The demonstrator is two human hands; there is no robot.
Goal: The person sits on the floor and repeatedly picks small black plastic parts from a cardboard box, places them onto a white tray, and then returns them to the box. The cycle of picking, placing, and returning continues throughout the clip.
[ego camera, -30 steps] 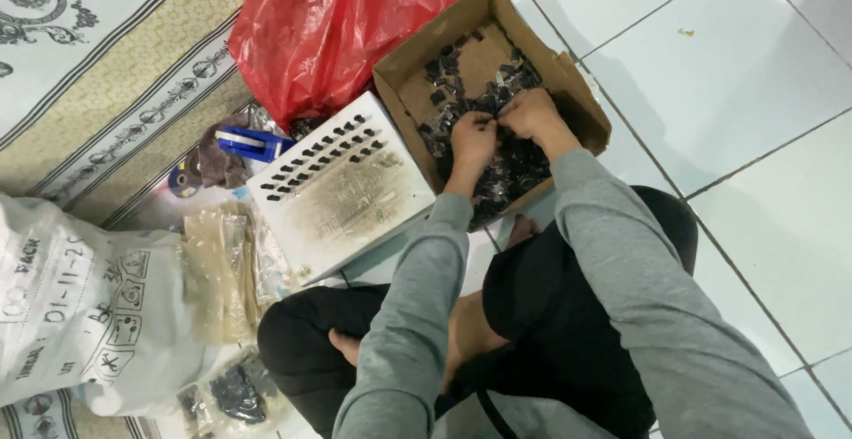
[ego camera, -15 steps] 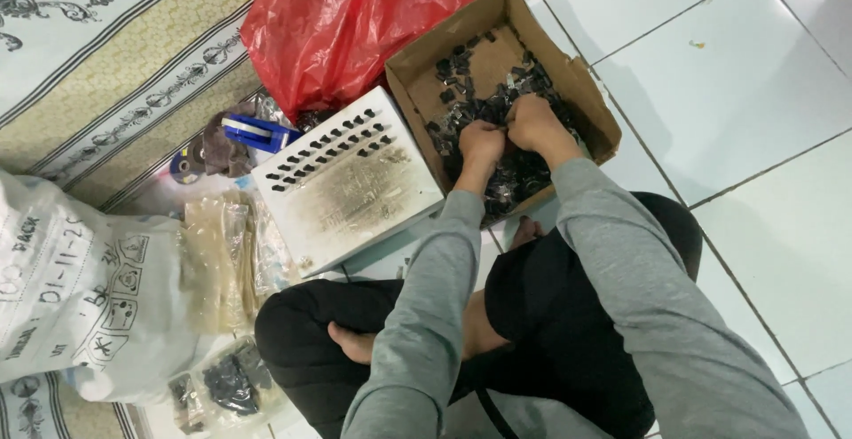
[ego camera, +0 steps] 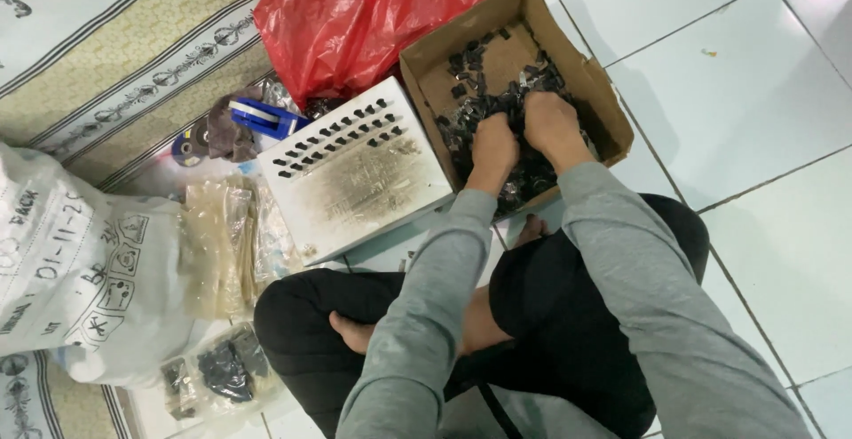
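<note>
In the diagonal cardboard box [ego camera: 586,75], both hands [ego camera: 524,137] dig.

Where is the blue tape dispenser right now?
In the head view the blue tape dispenser lies on the floor at upper left, just below the red plastic bag and against the far corner of the white perforated tray.

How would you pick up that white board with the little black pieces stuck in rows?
Probably best to grip the white rectangular board by its two long bare edges, coming from above with both hands and keeping it level. It lies flat, and the small black pieces fill rows near its far end, so tilting might spill them. Both the left hand and right hand are in the brown cardboard box now.
</note>
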